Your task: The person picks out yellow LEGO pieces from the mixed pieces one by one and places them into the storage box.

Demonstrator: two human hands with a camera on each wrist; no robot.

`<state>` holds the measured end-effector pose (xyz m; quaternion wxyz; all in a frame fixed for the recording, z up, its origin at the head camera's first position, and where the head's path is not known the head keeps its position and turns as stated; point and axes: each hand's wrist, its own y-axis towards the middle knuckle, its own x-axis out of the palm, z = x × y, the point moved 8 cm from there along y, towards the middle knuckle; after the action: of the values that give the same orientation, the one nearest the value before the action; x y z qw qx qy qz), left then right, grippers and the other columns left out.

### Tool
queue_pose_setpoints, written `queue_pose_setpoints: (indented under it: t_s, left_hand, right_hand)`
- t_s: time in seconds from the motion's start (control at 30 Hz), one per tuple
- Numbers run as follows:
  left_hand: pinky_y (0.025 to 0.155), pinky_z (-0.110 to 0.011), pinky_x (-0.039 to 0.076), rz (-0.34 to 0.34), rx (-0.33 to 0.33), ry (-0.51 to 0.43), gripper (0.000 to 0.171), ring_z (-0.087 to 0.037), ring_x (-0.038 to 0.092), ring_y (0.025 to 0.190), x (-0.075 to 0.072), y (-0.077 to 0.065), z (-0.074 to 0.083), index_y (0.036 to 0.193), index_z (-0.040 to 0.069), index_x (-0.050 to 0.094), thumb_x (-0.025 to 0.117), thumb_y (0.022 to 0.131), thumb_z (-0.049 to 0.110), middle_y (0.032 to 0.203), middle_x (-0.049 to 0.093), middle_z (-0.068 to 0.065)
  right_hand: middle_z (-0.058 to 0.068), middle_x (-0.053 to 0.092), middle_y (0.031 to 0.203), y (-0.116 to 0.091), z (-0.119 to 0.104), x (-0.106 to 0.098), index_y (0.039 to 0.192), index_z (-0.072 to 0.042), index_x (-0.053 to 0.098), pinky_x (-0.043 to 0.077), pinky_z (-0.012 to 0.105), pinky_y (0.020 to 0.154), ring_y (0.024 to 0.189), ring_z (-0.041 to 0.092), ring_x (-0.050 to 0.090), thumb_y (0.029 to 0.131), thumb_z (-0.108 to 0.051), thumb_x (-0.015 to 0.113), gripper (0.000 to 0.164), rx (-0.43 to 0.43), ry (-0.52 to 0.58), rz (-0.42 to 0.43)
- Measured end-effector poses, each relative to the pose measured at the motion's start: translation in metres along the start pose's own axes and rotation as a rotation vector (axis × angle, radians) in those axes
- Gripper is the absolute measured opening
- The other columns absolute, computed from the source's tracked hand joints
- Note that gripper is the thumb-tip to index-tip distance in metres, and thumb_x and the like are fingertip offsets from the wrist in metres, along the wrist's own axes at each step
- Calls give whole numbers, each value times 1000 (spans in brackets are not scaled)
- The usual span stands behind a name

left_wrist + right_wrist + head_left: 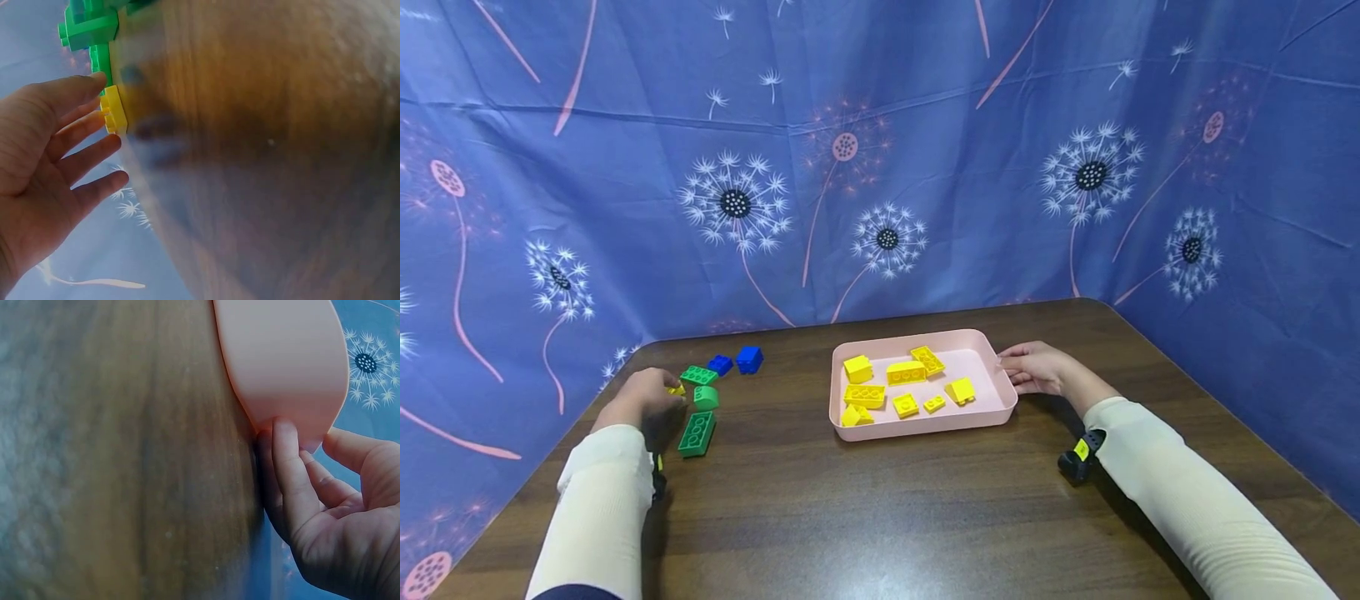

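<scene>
At the table's left side my left hand [642,395] pinches a small yellow building brick [114,111], its thumb and fingertips at the brick and the other fingers spread. Close by lie a green brick [697,433], a rounded green brick [705,397] and a flatter green brick [699,375]. My right hand [1039,368] holds the right end of a pink tray [917,428], thumb by the rim and fingers against the outer wall [287,369]. Several yellow bricks lie scattered inside, among them a long one [865,396] and an arched one [906,372].
Two blue pieces, a small brick [720,365] and a block [749,360], lie behind the green ones. The brown wooden table [850,517] ends at a blue dandelion-print curtain [970,250] at the back and sides.
</scene>
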<state>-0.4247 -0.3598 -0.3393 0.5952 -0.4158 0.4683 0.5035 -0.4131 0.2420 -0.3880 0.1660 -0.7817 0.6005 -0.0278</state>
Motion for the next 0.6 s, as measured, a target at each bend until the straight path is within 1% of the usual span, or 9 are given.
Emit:
queue_pose_setpoints:
  t_s: [0.1, 0.23, 0.33, 0.43, 0.5, 0.53, 0.6]
  left_hand:
    - [84, -57, 48, 7, 3, 6, 33, -48, 60, 96, -1, -2, 0, 102, -11, 67, 69, 83, 16, 102, 66, -28]
    - [76, -52, 51, -3, 22, 10, 21, -36, 63, 83, -5, -3, 2, 89, -5, 71, 72, 81, 14, 89, 69, -19]
    - [69, -46, 52, -42, 33, 1, 13, -27, 63, 75, -6, -6, 5, 83, -2, 73, 73, 80, 11, 83, 70, -13]
    - [62, -39, 52, -81, 13, -43, 7, -22, 61, 69, -8, -9, 6, 81, -1, 73, 72, 80, 6, 77, 68, -8]
    - [59, -36, 50, -90, -9, -70, 5, -20, 59, 67, -9, -10, 7, 79, 0, 72, 73, 79, 5, 75, 67, -6]
    - [58, -35, 49, -89, -9, -76, 5, -20, 58, 66, -10, -9, 7, 78, 0, 72, 74, 78, 5, 75, 66, -5]
    - [59, -38, 49, -74, -3, -58, 10, -22, 57, 68, -11, -8, 7, 79, 0, 70, 77, 75, 7, 75, 65, -6]
  right_hand:
    - [4, 66, 86, 0, 0, 1, 139, 13, 32, 57, 30, 69, 74, 12, 64, 100, -11, 52, 51, -12, 10, -10]
    - [4, 66, 85, 0, 0, 2, 139, 13, 32, 57, 30, 69, 74, 12, 64, 100, -12, 52, 51, -18, 19, -18]
    - [3, 66, 85, 1, 0, 2, 139, 13, 33, 57, 30, 69, 74, 12, 64, 100, -12, 53, 51, -19, 13, -14]
    - [4, 66, 86, 1, 1, 1, 139, 13, 33, 57, 30, 68, 74, 12, 64, 99, -12, 53, 51, -15, 0, 0]
    - [4, 66, 86, 2, 2, -1, 139, 12, 34, 57, 30, 68, 74, 12, 63, 99, -12, 53, 50, -8, -2, 10]
    - [4, 66, 86, 2, 2, -1, 139, 12, 34, 57, 30, 68, 74, 12, 63, 100, -12, 53, 50, -5, -4, 15]
    - [4, 66, 86, 2, 2, -1, 139, 12, 34, 57, 30, 68, 74, 12, 63, 100, -12, 53, 50, -3, -6, 15]
